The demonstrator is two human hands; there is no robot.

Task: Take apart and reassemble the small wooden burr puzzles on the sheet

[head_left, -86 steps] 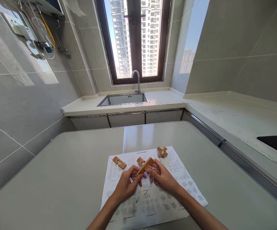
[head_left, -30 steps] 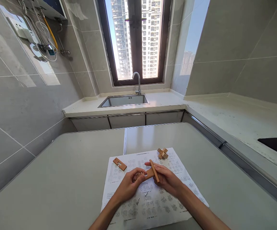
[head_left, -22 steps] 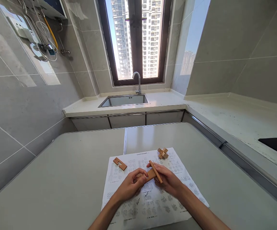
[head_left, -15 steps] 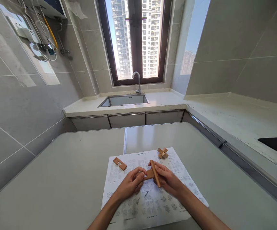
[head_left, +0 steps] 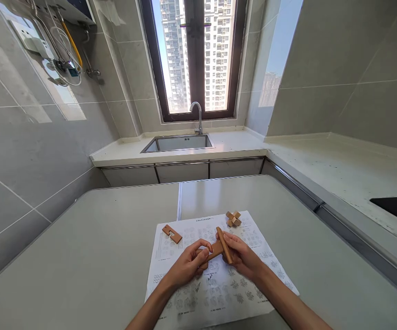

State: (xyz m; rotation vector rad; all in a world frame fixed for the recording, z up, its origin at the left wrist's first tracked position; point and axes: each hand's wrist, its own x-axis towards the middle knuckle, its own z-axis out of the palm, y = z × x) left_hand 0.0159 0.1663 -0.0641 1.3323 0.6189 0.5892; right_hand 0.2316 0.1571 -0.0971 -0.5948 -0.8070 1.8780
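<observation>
Over a white printed sheet of diagrams [head_left: 219, 298], two wooden pieces brought together in a cross. Pinches the near end of a flat light-brown wooden slat [head_left: 213, 251] in the closed fingers of the left hand [head_left: 188, 266]. Clasps a longer square-edged brown wooden stick [head_left: 224, 244] in the curled fingers of the right hand [head_left: 242, 257], tilted across the slat's far end and touching it. Holds both low over the middle of the sheet, though whether they touch the paper cannot be told. Grips each piece away from the crossing, probably so that the joint stays in plain view beside the drawings below.

Lying flat near the sheet's far left corner, well apart from the hands: a short notched wooden block [head_left: 171, 233]. At the far edge, just beyond the right hand: a small interlocked wooden knot [head_left: 233, 218]. Both within easy reach, neither touched.

Sheet spread square on a pale grey surface [head_left: 98, 256], seamed down the middle. Beyond it, a narrow grey-tiled kitchen: a steel sink [head_left: 178, 143] with a curved chrome tap [head_left: 197, 114] under a dark-framed window [head_left: 195, 59] facing tower blocks. Along the right wall, a pale counter [head_left: 339, 169] with a black hob [head_left: 396, 208]. High on the far left wall, pipes and hoses [head_left: 64, 59].
</observation>
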